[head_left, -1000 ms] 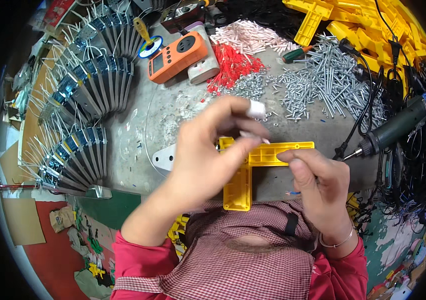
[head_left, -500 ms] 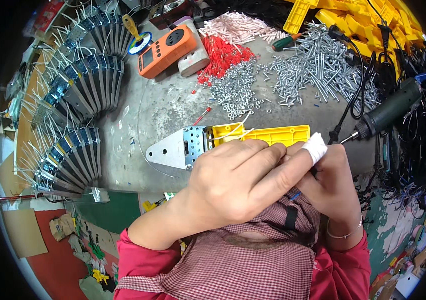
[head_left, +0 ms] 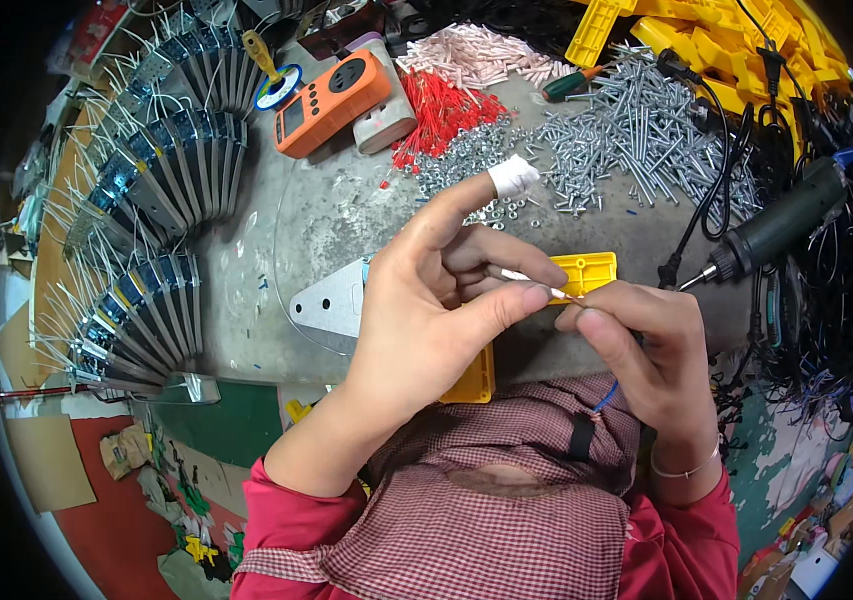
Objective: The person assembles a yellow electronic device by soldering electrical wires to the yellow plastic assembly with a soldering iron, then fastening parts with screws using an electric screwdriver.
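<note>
My left hand (head_left: 427, 300) pinches a thin white wire (head_left: 559, 294) between thumb and fingers, its index finger raised with white tape (head_left: 514, 176) round the tip. Just to the right, my right hand (head_left: 652, 345) has thumb and fingertips pressed together at the wire's end, where a thin copper-coloured strand shows. A blue wire (head_left: 607, 396) hangs below my right hand. Behind my left hand lies a grey triangular metal plate (head_left: 329, 302), mostly hidden. Parts of a yellow plastic housing (head_left: 592, 268) show beyond my fingers and below my left hand.
Nuts (head_left: 447, 160), screws (head_left: 647, 120), red-sleeved parts (head_left: 442, 110) and pale pink tubes (head_left: 477, 55) lie in heaps at the back. An orange meter (head_left: 332, 105) stands back left, near fanned metal assemblies (head_left: 172, 170). A power screwdriver (head_left: 782, 220) and black cables (head_left: 827, 320) are at right.
My left hand has turned palm-up and lifted its taped finger away from my right hand. The wire between the fingertips now shows. The yellow housing has shifted, with one part now tilted toward me.
</note>
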A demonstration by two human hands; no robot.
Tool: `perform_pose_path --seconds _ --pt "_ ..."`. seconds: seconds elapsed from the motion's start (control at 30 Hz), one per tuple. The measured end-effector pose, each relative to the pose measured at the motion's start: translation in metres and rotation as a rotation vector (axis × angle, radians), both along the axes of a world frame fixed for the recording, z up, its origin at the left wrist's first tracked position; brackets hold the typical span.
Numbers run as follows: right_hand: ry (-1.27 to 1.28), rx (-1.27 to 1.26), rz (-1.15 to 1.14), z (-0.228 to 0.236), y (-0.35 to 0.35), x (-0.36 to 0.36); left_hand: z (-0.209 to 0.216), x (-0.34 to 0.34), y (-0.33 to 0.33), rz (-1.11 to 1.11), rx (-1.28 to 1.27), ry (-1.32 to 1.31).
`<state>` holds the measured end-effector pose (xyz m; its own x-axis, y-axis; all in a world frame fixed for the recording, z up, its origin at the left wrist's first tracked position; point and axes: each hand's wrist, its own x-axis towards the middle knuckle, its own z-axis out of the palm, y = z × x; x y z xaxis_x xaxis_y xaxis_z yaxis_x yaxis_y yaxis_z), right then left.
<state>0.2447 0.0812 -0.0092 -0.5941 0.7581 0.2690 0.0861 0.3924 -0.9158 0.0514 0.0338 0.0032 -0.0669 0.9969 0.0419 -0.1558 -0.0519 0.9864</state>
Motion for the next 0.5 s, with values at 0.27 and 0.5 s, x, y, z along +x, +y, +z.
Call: perform_pose_path --seconds 0.27,0.5 --pt "-0.133 -0.002 0.015 0.005 0.001 0.002 0.004 0.003 -0.003 0.062 0.119 0.336" --pt "-0.186 0.024 0.04 0.009 0.003 0.002 0.003 0.001 -0.001 -0.073 0.256 0.501"
